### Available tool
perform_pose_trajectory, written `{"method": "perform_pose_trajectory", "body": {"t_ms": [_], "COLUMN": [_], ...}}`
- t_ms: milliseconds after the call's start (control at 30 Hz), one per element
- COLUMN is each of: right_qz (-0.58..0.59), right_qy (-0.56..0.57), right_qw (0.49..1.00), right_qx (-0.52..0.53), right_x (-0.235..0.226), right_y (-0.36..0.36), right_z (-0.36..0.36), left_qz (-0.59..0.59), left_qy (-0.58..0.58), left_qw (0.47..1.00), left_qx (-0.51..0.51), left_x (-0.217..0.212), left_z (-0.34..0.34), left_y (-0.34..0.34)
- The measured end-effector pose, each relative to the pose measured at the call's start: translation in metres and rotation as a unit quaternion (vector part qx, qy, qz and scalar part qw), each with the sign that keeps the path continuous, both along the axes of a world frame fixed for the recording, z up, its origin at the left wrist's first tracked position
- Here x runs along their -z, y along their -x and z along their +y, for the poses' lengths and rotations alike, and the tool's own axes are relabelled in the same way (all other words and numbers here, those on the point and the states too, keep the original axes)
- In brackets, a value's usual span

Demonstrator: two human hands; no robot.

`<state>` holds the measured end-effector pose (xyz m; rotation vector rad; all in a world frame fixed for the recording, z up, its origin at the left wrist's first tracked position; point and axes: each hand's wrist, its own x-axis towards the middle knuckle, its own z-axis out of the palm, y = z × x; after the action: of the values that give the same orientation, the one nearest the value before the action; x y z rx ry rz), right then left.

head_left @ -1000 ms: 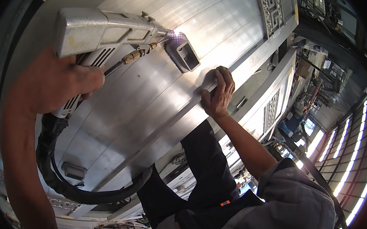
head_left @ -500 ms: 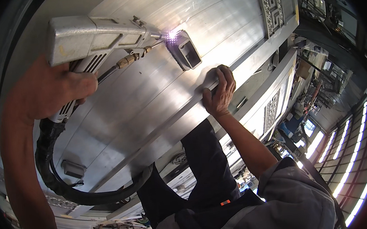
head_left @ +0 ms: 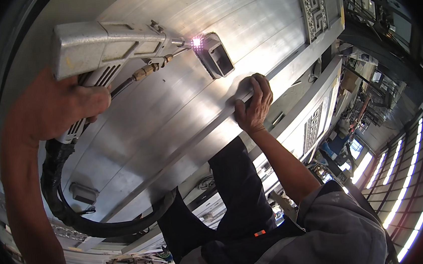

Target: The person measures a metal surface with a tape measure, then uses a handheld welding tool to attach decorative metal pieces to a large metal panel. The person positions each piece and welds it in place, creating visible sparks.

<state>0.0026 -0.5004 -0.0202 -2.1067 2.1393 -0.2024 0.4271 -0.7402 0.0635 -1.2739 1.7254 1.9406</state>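
My left hand (head_left: 71, 106) is wrapped round the handle of a silver handheld welding gun (head_left: 113, 40). A thin brass-fitted wire feed tube (head_left: 148, 69) runs beneath its body. The gun's nozzle meets the left side of a small hollow rectangular metal box (head_left: 216, 58), and a bright pinkish-white weld spot (head_left: 196, 43) glows there. This box sits on a broad silver metal panel (head_left: 170, 120). Farther right, my right hand (head_left: 254, 105) is curled over the panel's raised edge rail, thumb on the near side; its fingertips are partly hidden.
A thick black cable (head_left: 104, 229) loops from the gun handle toward my legs. Another small metal box (head_left: 84, 193) lies on the panel's lower left. A fretwork strip (head_left: 313, 7) crosses its right end. Beyond the rail is a second patterned panel (head_left: 313, 128).
The weld glow is smaller, and the spark streaks above the box have gone. The gun has shifted slightly downward at its rear. My right hand stays on the rail.
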Motion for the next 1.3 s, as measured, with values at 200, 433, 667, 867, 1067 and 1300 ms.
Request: {"method": "perform_pose_trajectory", "body": {"t_ms": [200,433,667,867,1067,1300], "right_qz": [-0.004,-0.015,-0.01,-0.013,-0.028,-0.245], "right_qy": [0.0,0.004,-0.008,-0.009,-0.025,-0.206], "right_qw": [1.0,1.0,1.0,1.0,0.999,0.947], "right_qx": [0.003,0.002,0.011,0.015,0.012,0.016], "right_x": [0.0,0.002,-0.003,-0.005,0.002,-0.041], "right_y": [-0.001,-0.004,-0.003,-0.001,-0.005,0.022], "right_z": [-0.001,-0.001,-0.002,-0.005,-0.004,-0.018], "left_qz": [0.021,-0.059,0.036,0.238,0.184,-0.05], "left_qy": [0.109,-0.081,-0.04,-0.036,-0.012,-0.084], "left_qw": [0.988,0.985,0.947,0.804,0.753,0.739], "left_qx": [0.104,-0.137,-0.318,-0.543,-0.632,-0.666], "left_x": [0.002,-0.027,-0.067,-0.111,-0.135,-0.152], "left_z": [0.006,0.016,0.054,0.121,0.223,0.281], "left_y": [-0.007,-0.004,-0.076,-0.088,-0.025,0.116]}}
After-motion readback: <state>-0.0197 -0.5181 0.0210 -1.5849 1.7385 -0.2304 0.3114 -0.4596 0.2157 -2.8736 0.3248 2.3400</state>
